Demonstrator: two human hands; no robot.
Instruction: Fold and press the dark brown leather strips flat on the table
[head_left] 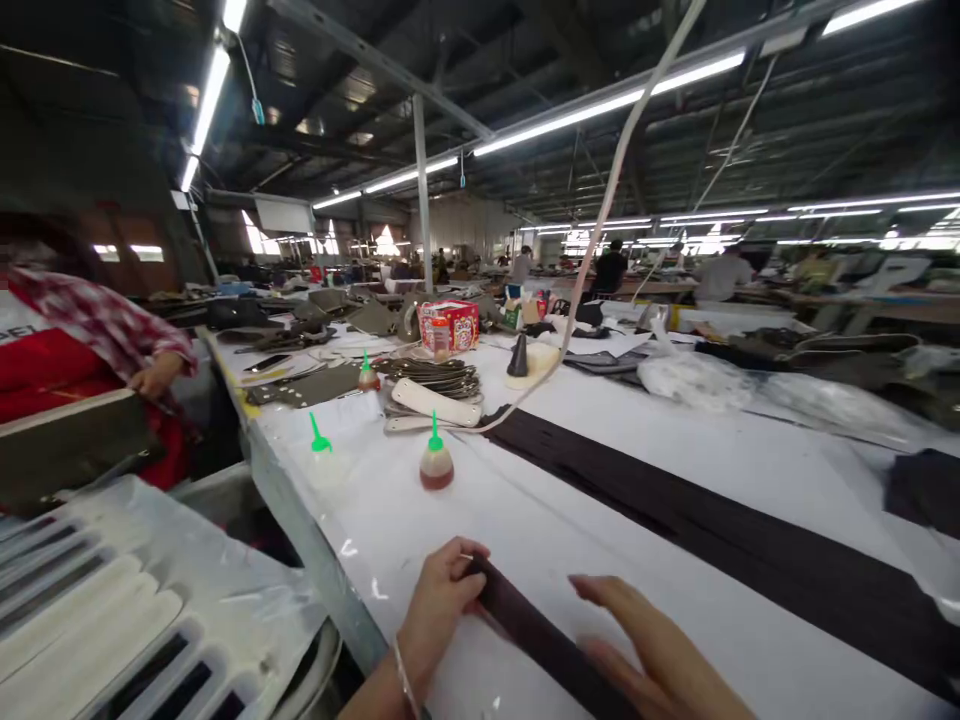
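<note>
My left hand (442, 590) pinches the near end of a dark brown fabric strip (534, 632) between thumb and fingers. The strip slants down to the right across the white tabletop, and its far part leaves the bottom of the view. My right hand (649, 650), a little blurred, is beside the strip with its fingers stretched apart; its lower fingers come close to the strip's edge, and contact cannot be made out. Beyond both hands, a long dark fabric piece (697, 515) lies flat and runs toward the right edge.
A squeeze bottle with a green nozzle (436, 465) stands ahead of my hands; a clear green-tipped one (321, 455) is further left. Stacked pieces (435, 400), a red box (454, 325) and a hanging hose (600, 215) are beyond. A person (90, 340) handles a panel at left.
</note>
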